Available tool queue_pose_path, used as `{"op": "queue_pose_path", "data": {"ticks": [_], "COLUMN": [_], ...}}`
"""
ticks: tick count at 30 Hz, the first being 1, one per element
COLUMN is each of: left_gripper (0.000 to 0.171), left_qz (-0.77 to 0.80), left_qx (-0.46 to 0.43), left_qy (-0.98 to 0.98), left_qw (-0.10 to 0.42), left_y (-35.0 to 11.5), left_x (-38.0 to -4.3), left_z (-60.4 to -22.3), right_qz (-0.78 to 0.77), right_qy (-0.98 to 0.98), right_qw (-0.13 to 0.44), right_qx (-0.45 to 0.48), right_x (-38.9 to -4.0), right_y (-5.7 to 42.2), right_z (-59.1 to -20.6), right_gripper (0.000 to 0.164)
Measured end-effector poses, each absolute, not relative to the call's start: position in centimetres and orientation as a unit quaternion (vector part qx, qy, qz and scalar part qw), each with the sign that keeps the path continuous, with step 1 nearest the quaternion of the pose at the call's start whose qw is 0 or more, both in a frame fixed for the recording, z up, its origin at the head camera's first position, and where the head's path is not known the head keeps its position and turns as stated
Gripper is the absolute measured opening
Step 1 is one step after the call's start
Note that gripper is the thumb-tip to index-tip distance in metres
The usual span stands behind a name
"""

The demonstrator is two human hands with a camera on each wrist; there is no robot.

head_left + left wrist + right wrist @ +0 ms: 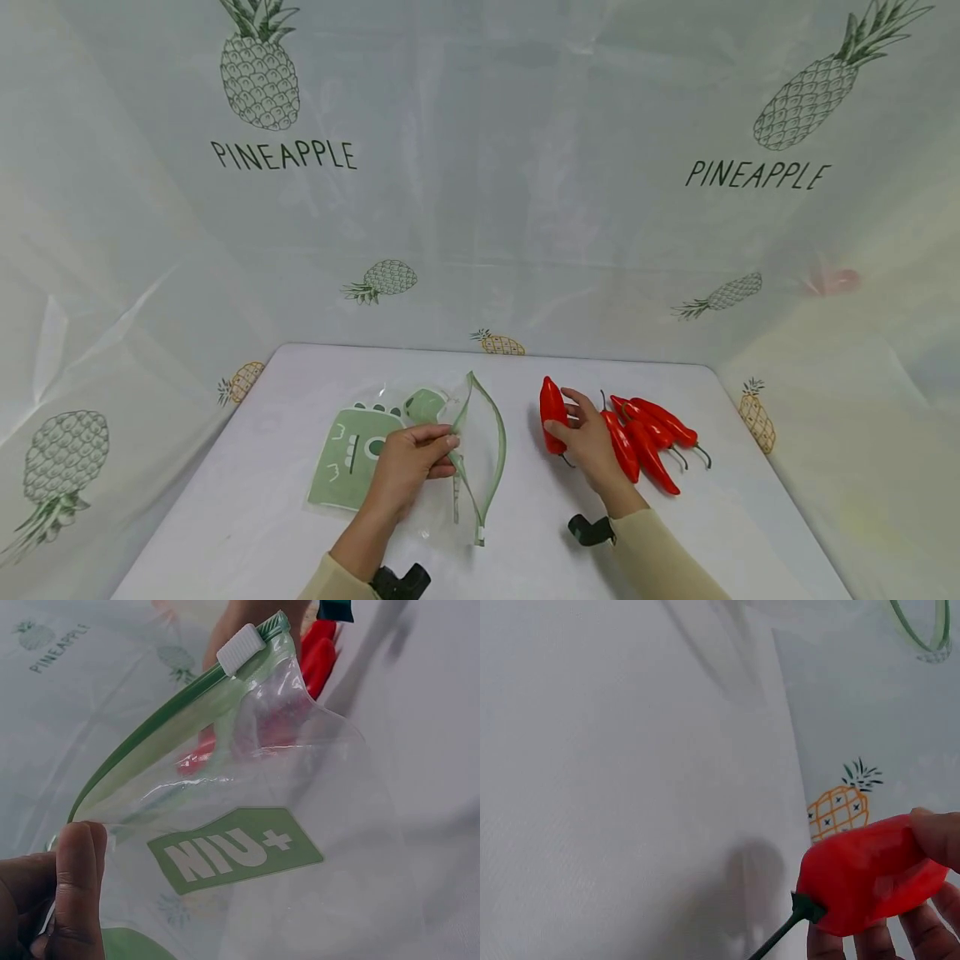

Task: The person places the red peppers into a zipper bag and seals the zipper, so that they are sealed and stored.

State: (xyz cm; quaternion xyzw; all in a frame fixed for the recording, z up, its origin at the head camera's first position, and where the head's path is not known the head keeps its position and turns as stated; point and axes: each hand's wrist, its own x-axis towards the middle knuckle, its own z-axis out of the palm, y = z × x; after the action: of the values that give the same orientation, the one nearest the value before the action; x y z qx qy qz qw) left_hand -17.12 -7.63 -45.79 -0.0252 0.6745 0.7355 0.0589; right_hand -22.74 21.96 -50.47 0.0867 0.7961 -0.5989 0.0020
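My left hand (412, 467) pinches one edge of a clear zipper bag (360, 847) near its mouth, fingers and thumb on the plastic. The bag's green zip strip (501, 450) bows outward, so the mouth gapes. A white slider (241, 651) sits near the strip's near end. Printed on the bag is a green cartoon face (348, 458), and the left wrist view shows a NIU+ label (236, 851). To the right of the bag, my right hand (592, 437) grips a red pepper (870, 874) between thumb and fingers, its green stem pointing down toward me.
Several more red peppers (648, 446) lie in a loose cluster just right of my right hand. Everything is on a white table (247, 500). A pale curtain with pineapple prints (510, 208) hangs behind the table and along both sides.
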Motion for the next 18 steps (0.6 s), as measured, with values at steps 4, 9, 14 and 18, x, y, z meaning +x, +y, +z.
{"op": "queue_pose_path", "data": {"ticks": [4, 9, 14, 18], "left_gripper": [0.033, 0.034, 0.034, 0.034], "left_qz": [0.735, 0.737, 0.737, 0.736], "left_qx": [-0.025, -0.023, -0.02, -0.019], "left_qy": [0.675, 0.673, 0.673, 0.674], "left_qw": [0.058, 0.059, 0.063, 0.062], "left_y": [-7.7, -7.7, -7.8, -7.8], "left_x": [-17.1, -17.1, -17.0, -17.1], "left_z": [-45.8, -45.8, -45.7, -45.4], "right_qz": [-0.599, -0.573, -0.566, -0.573], "right_qy": [0.797, 0.816, 0.821, 0.815], "right_qw": [-0.011, -0.036, -0.053, -0.065], "right_qx": [0.076, 0.064, 0.062, 0.056], "right_x": [-22.2, -21.7, -21.3, -20.9], "right_y": [21.8, 21.4, 21.1, 21.0], "right_z": [-49.7, -48.9, -48.4, -48.0], "right_gripper": [0.074, 0.078, 0.084, 0.084]}}
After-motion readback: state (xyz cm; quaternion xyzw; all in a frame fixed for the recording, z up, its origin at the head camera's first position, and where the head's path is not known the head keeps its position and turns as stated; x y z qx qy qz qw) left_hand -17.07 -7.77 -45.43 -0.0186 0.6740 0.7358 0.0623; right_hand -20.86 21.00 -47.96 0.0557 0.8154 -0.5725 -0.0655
